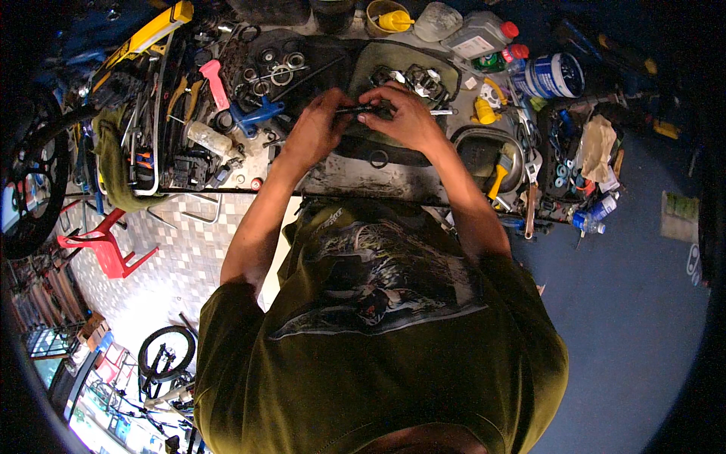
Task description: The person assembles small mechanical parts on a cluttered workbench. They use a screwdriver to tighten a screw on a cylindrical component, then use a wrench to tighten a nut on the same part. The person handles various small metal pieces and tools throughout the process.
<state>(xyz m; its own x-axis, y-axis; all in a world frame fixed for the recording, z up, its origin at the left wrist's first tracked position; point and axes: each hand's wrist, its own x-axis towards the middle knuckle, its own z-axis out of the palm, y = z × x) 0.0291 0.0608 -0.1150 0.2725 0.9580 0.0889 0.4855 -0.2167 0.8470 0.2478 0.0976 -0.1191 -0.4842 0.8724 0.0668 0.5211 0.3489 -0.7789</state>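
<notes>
Over the workbench, my left hand (324,125) and my right hand (408,119) meet, fingers pinched. Between them is a small dark part (383,113) with a thin dark rod-like end reaching the left fingers; its exact kind is too small to tell. Both hands are closed on it. Just beyond the right hand, several shiny metal parts (423,82) lie on a greenish mat (364,64). A dark ring (379,158) rests near the bench's front edge. Left of my left hand is a blue-handled tool (257,117), with metal rings (282,74) farther back.
Pliers (192,97), a pink-handled tool (215,83) and a dirty bottle (209,138) crowd the left. On the right are a metal tray (519,163) with a yellow-handled brush (500,175), an adjustable wrench (532,168) and a blue-and-white tub (554,76). A red chair (110,246) stands behind left.
</notes>
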